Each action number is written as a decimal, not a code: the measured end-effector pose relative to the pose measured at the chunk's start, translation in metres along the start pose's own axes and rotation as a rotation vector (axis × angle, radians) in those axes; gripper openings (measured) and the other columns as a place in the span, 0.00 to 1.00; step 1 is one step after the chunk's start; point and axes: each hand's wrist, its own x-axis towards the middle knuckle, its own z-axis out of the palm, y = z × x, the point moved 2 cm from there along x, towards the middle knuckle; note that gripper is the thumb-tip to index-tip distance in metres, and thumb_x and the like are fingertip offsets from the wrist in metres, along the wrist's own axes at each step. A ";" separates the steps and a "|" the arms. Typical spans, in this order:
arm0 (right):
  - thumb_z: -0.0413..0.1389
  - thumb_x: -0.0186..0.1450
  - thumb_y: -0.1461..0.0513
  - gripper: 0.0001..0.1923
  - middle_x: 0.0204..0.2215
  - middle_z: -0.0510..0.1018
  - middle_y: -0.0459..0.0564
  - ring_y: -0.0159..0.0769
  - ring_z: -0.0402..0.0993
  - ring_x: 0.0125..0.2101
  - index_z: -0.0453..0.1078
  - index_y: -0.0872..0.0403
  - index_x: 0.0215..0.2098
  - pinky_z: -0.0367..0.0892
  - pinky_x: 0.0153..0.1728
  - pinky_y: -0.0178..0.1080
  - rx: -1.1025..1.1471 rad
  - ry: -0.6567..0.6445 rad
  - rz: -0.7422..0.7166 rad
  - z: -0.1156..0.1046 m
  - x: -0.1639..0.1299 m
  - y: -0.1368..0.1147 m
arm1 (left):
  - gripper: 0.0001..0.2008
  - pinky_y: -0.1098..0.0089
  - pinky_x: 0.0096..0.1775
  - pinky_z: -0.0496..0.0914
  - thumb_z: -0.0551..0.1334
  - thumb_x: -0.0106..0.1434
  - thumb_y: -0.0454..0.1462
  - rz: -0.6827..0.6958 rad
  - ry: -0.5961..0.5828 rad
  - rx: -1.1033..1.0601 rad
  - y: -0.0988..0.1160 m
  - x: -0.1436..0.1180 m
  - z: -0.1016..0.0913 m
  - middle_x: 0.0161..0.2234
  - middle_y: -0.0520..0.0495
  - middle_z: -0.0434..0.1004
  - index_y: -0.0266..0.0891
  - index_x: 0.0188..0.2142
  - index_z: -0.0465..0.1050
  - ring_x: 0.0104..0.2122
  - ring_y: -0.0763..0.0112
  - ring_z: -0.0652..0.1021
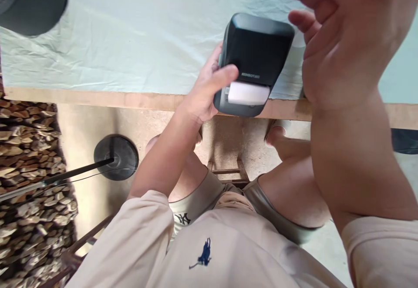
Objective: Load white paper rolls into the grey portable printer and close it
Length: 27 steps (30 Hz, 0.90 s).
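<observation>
My left hand (212, 85) grips a dark label printer (261, 51) by its left side, the thumb lying over the top face. A white label strip (248, 93) sticks out of the printer's slot at the end nearer me. The printer is held tilted above the front edge of the table. Raised at the upper right, my right hand (349, 35) is apart from the printer, with its fingers bent loosely and spread. Nothing shows in that hand, and part of it runs out of the picture at the top.
A pale green cloth (137, 40) covers the table, whose wooden edge (98, 97) runs across in front of me. A dark rounded object (35, 9) stands at the far left. Below are a stand's round black base (116, 157), stacked firewood (29, 183) and a wooden stool (228, 172).
</observation>
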 end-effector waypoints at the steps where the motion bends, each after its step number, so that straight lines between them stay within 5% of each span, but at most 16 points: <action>1: 0.40 0.60 0.56 0.20 0.39 0.65 0.44 0.22 0.63 0.42 0.54 0.56 0.48 0.61 0.45 0.31 -0.012 0.006 -0.019 0.000 -0.001 -0.001 | 0.15 0.63 0.53 0.62 0.50 0.59 0.35 0.008 -0.002 -0.045 0.000 0.000 0.000 0.39 0.49 0.74 0.43 0.46 0.64 0.56 0.62 0.62; 8: 0.53 0.55 0.58 0.27 0.43 0.61 0.47 0.19 0.58 0.39 0.54 0.59 0.50 0.60 0.37 0.24 -0.141 -0.261 -0.015 0.014 -0.009 -0.003 | 0.08 0.61 0.54 0.63 0.57 0.56 0.38 0.037 0.010 -0.089 0.001 -0.002 0.002 0.40 0.46 0.74 0.36 0.32 0.69 0.58 0.57 0.58; 14: 0.53 0.54 0.57 0.24 0.42 0.63 0.45 0.19 0.59 0.39 0.57 0.55 0.48 0.57 0.29 0.22 -0.233 -0.263 -0.002 0.013 -0.007 -0.002 | 0.13 0.56 0.51 0.65 0.52 0.57 0.37 0.052 -0.006 -0.093 0.003 -0.002 0.005 0.38 0.46 0.74 0.35 0.39 0.69 0.56 0.56 0.61; 17: 0.52 0.55 0.56 0.26 0.45 0.62 0.44 0.19 0.60 0.38 0.55 0.51 0.51 0.60 0.31 0.23 -0.284 -0.242 0.092 0.011 -0.008 -0.001 | 0.16 0.58 0.53 0.64 0.53 0.58 0.43 -0.009 -0.028 -0.155 0.002 0.000 -0.001 0.41 0.46 0.74 0.37 0.40 0.69 0.57 0.58 0.60; 22: 0.52 0.55 0.58 0.27 0.50 0.58 0.42 0.23 0.59 0.47 0.53 0.49 0.52 0.64 0.41 0.26 -0.308 -0.183 0.045 0.005 -0.008 -0.004 | 0.23 0.61 0.57 0.58 0.56 0.53 0.53 -0.066 0.152 -0.128 -0.006 0.007 -0.016 0.39 0.48 0.75 0.40 0.41 0.69 0.59 0.59 0.53; 27: 0.56 0.50 0.62 0.34 0.51 0.57 0.43 0.25 0.56 0.51 0.50 0.48 0.54 0.65 0.45 0.28 -0.368 -0.251 -0.040 0.002 -0.009 -0.011 | 0.22 0.59 0.56 0.59 0.44 0.62 0.48 0.032 -0.020 -0.113 -0.004 0.012 -0.010 0.38 0.49 0.74 0.37 0.38 0.69 0.58 0.61 0.57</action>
